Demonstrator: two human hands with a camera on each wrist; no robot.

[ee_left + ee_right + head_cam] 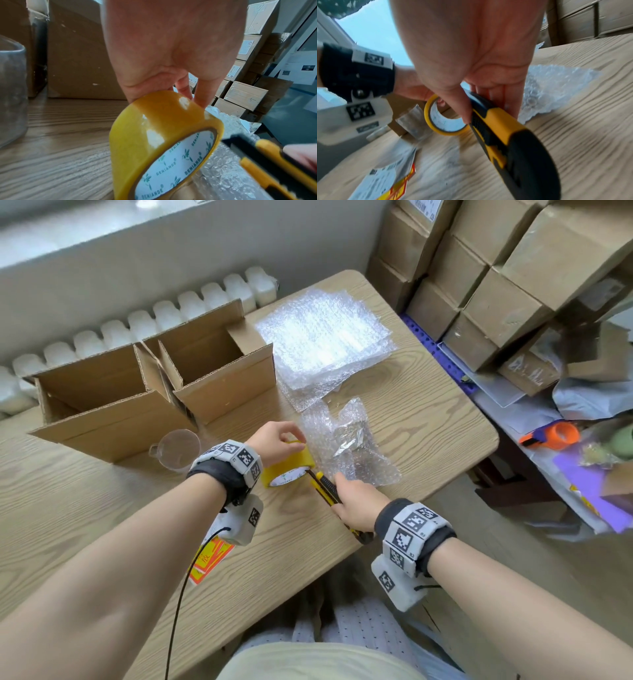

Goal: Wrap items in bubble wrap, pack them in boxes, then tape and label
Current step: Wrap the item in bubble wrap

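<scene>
Bubble-wrapped item [349, 445] lies on the wooden table [428, 422] near its right edge, wrap crumpled around something shiny inside, contents not clear. Yellow tape roll [289, 465] stands on edge just left of the bundle, touching it; white core printed with green lettering shows in the left wrist view [171, 162]. Left hand [274, 440] grips the roll from above, fingers curled over its top, fingertips [202, 100] down at the wrap side. Right hand [356, 501] grips a yellow-and-black utility knife [327, 487], fingers wrapped round the handle, thumb along its side [462, 108]; knife nose sits at the roll's edge where roll meets bundle, blade itself too small to tell. Stack of flat bubble wrap sheets [325, 340] lies behind the bundle toward the far right corner. Open cardboard box [219, 364] stands behind the left hand, a second open box [99, 405] just left of it, touching. Clear plastic cup [178, 446] sits in front of the boxes, just left of the left wrist. Red-and-yellow label stickers [209, 559] lie near the table's front edge under the left wrist camera. Stacked brown cartons [513, 268] fill the right background; orange tape dispenser [555, 434] rests on the cluttered side surface at right. White radiator [137, 326] runs along the wall behind the boxes.
</scene>
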